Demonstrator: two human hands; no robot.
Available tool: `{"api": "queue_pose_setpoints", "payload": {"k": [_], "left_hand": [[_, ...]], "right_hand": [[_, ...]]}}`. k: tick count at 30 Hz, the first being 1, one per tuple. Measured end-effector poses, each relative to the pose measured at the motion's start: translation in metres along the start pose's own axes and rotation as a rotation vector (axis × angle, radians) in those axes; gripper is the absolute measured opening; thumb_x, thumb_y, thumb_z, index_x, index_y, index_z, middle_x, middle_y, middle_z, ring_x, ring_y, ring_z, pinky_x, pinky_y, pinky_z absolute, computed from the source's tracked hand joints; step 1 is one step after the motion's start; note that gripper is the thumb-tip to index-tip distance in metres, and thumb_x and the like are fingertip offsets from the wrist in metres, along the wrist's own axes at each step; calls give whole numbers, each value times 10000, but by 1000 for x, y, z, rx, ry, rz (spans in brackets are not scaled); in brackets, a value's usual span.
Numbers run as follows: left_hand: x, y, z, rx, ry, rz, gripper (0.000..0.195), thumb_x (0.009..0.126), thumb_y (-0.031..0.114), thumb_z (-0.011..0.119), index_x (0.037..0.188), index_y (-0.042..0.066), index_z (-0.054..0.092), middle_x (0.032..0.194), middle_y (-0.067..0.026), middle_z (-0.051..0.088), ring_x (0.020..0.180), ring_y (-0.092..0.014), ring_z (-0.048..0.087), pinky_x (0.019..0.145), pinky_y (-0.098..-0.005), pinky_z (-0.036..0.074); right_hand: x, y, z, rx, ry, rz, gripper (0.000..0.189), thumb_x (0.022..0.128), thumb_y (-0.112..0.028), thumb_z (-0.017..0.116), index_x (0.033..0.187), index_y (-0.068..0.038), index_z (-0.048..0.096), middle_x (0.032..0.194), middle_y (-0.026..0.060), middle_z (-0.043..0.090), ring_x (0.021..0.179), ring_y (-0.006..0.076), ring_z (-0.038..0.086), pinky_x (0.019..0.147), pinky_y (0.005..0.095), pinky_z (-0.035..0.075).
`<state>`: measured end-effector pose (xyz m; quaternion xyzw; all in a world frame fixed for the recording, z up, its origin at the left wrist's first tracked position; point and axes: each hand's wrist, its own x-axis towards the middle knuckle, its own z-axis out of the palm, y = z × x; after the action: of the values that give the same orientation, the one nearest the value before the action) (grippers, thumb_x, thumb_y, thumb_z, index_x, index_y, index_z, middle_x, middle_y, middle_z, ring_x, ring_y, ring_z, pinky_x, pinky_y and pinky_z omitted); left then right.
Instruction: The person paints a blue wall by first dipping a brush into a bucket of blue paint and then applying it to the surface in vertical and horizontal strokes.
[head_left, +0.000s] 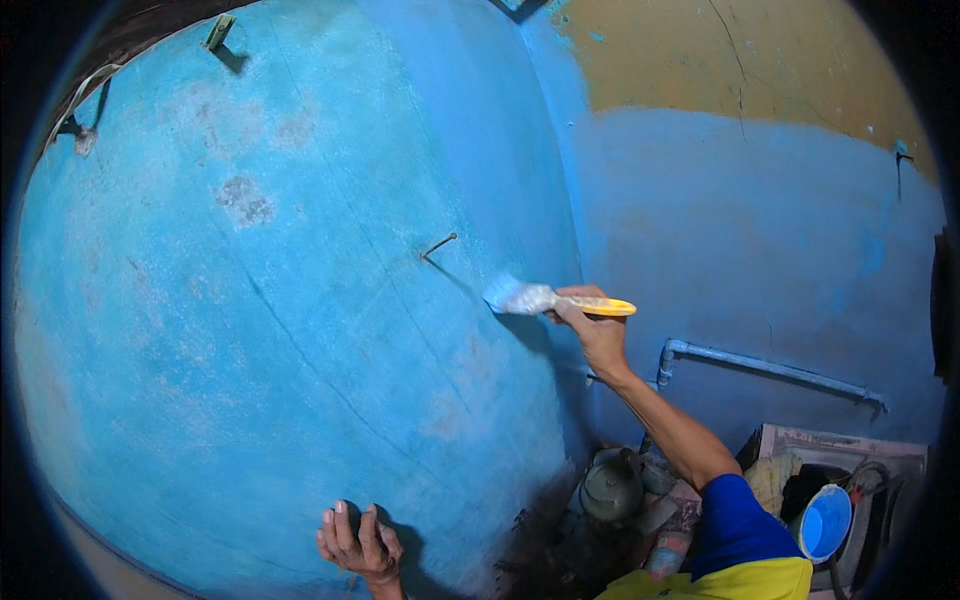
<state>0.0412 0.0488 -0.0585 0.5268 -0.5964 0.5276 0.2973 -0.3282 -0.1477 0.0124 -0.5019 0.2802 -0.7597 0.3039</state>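
Note:
My right hand (592, 326) grips a paintbrush (536, 298) by its yellow handle, with the bristles pointing left at the wall. The brush tip is blurred and lies at or close to the surface, right of a long nail. The painted wall (315, 285) is turquoise with worn grey patches and cracks, and a smoother blue band (480, 112) runs down near the corner. Low on the wall is my left hand (362, 544), fingers curled and apart, holding nothing; whether it touches the wall I cannot tell.
A long nail (439, 246) juts from the wall. On the adjoining wall, partly blue and partly ochre (660, 60), runs a blue pipe (772, 365). At lower right, a bucket of blue paint (825, 525) stands by a sink (847, 442). Below the corner are a dark round pot (611, 487) and clutter.

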Motion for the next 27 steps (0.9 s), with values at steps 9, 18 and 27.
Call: {"api": "queue_pose_setpoints", "payload": {"k": [9, 18, 27], "left_hand": [[5, 1, -2, -1, 9, 22, 290, 958, 295, 416, 1007, 126, 647, 1295, -145, 533, 1272, -321, 433, 1065, -500, 277], [1, 0, 0, 6, 19, 17, 274, 959, 283, 417, 1003, 136, 645, 1305, -131, 531, 1274, -317, 434, 1076, -482, 264], [6, 2, -1, -13, 25, 22, 295, 965, 295, 409, 985, 134, 656, 1322, -129, 516, 1278, -331, 427, 1054, -499, 283]], "right_hand": [[165, -100, 63, -544, -118, -385, 330, 676, -335, 646, 664, -6, 649, 616, 129, 622, 605, 204, 625, 594, 347, 488], [253, -257, 146, 292, 9, -654, 235, 816, -194, 648, 755, 33, 648, 650, 74, 645, 538, 156, 600, 512, 294, 486], [90, -48, 54, 12, 83, -413, 195, 861, -175, 680, 970, -15, 652, 765, 16, 637, 718, 78, 583, 659, 243, 482]]}}
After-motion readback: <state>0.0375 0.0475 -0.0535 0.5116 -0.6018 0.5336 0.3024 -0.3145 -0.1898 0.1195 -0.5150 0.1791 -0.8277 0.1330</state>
